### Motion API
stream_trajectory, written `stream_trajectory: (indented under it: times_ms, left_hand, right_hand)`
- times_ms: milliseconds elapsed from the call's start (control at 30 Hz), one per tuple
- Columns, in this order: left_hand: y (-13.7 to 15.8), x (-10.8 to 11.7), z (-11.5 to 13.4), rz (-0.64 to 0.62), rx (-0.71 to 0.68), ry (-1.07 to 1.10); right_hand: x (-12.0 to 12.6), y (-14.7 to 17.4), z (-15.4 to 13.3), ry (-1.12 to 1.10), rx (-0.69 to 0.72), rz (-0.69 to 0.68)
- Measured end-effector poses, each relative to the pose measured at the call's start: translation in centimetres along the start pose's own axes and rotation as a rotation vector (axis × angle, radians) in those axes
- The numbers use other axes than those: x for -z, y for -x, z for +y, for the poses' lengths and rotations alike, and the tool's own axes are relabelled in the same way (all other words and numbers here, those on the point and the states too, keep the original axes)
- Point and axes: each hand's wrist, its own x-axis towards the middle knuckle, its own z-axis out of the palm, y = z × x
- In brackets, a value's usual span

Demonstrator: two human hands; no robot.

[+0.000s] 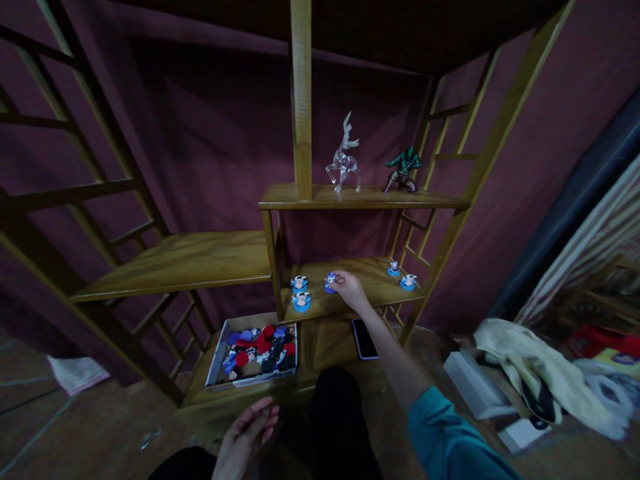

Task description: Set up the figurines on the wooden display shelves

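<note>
My right hand point(349, 288) reaches over the middle shelf point(320, 305), its fingers closed on a small purple figurine point(330, 283). Whether the figurine's base touches the wood I cannot tell. To its left, two figurines on blue bases point(301, 302) stand one behind the other. Near the shelf's right end are a blue-based figurine point(408, 282) and a smaller pinkish one point(393, 268). Low in front of the shelving, my left hand point(250, 427) is held with its fingers loosely curved and apart, holding nothing. Closest to it lies an open box point(220, 347) of red, purple and black figurines.
A phone point(367, 340) lies on the lowest board under the right arm. A clear deer ornament point(344, 160) and a dark green figure point(403, 169) stand on the upper shelf. A wooden post point(301, 100) rises beside them. Boxes point(475, 383) and cloth point(530, 367) lie at right.
</note>
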Motion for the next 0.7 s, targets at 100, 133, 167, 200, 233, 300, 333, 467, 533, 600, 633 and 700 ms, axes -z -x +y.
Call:
stream_trajectory:
  times_ms: [100, 133, 167, 200, 233, 300, 333, 467, 533, 600, 633, 700]
  left_hand:
    - [0.0, 0.3, -0.2, -0.007, -0.005, 0.003]
    - [-0.1, 0.4, -0.3, -0.005, -0.004, -0.002]
    - [-0.2, 0.6, -0.4, -0.003, -0.004, -0.007]
    - [-0.2, 0.8, -0.5, -0.001, -0.004, -0.011]
    - [-0.3, 0.9, -0.5, 0.002, -0.006, -0.012]
    - [-0.5, 1.2, -0.6, 0.005, -0.01, -0.011]
    - [-0.5, 1.4, -0.6, 0.007, -0.009, -0.012]
    - [-0.6, 1.8, -0.5, 0.016, -0.005, -0.025]
    - [-0.6, 1.9, -0.6, 0.012, -0.008, -0.036]
    - [-0.6, 1.9, -0.6, 0.015, -0.006, -0.055]
    - [-0.5, 1.8, -0.6, 0.02, -0.003, -0.066]
    - [-0.3, 1.7, -0.6, 0.024, 0.001, -0.083]
  right_hand:
    - [-0.9, -1.2, -0.2, 0.038, 0.007, -0.015]
    - [-1.1, -1.5, -0.3, 0.05, 0.012, -0.019]
    - [-1.4, -1.8, -0.4, 0.061, 0.015, -0.018]
    - [-1.7, -2.0, -0.4, 0.074, 0.017, -0.015]
    - [-1.9, -2.1, -0.5, 0.09, 0.016, -0.013]
    - [-2.5, -2.2, -0.4, 0.132, 0.009, -0.014]
    - [-2.7, -2.3, -0.3, 0.149, 0.005, -0.02]
    - [-3.4, -2.3, 0.3, 0.132, -0.024, -0.067]
    - [-3.5, -2.4, 0.5, 0.081, -0.045, -0.071]
    - [-3.6, -2.6, 0.7, 0.048, -0.053, -0.059]
    - [-3.7, -2.7, 0.7, 0.044, -0.052, -0.056]
    - [-3.9, -2.9, 0.9, 0.051, -0.038, -0.055]
